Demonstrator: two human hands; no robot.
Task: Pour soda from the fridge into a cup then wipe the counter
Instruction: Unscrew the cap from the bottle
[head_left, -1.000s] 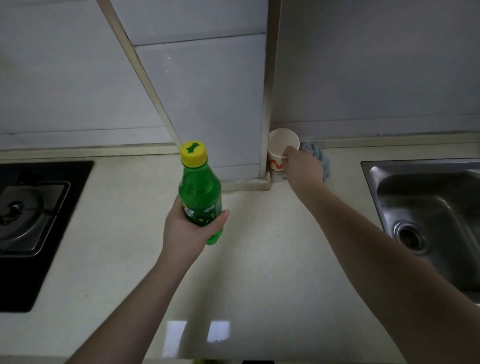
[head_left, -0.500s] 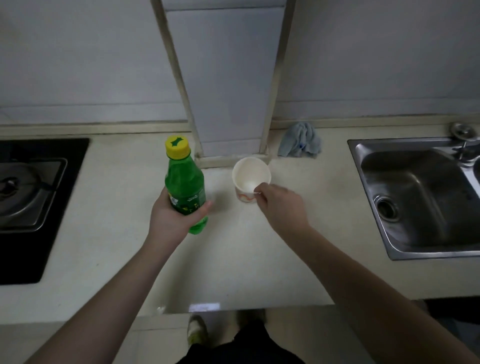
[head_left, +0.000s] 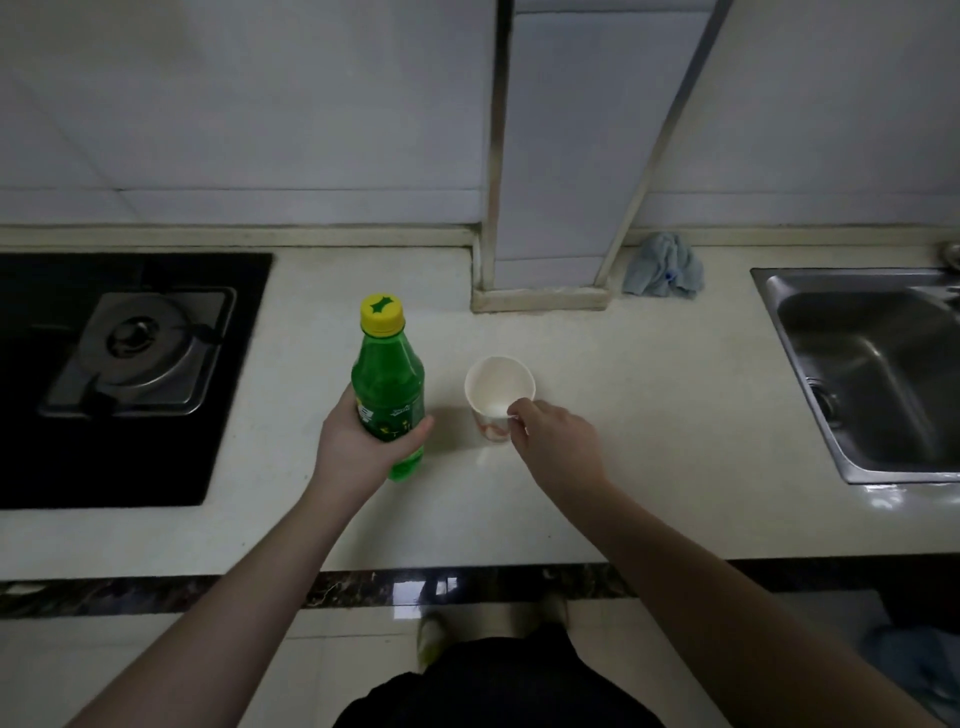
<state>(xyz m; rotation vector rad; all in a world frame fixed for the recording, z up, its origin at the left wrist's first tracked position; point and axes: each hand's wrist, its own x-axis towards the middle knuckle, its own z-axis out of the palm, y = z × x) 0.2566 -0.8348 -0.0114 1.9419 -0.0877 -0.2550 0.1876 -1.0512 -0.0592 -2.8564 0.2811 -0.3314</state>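
Note:
My left hand grips a green soda bottle with a yellow cap, upright, its base near the pale counter. Just to its right a white paper cup with a red pattern stands upright and empty. My right hand pinches the cup's near rim with thumb and forefinger. A crumpled blue-grey cloth lies at the back of the counter by the wall.
A black gas hob with a steel burner takes up the left of the counter. A steel sink is set in at the right. A tiled pillar juts out behind the cup. The counter's dark front edge runs below my arms.
My right hand has carried the cup from the back corner by the pillar forward to the middle of the counter beside the bottle. The bottle stays in my left hand.

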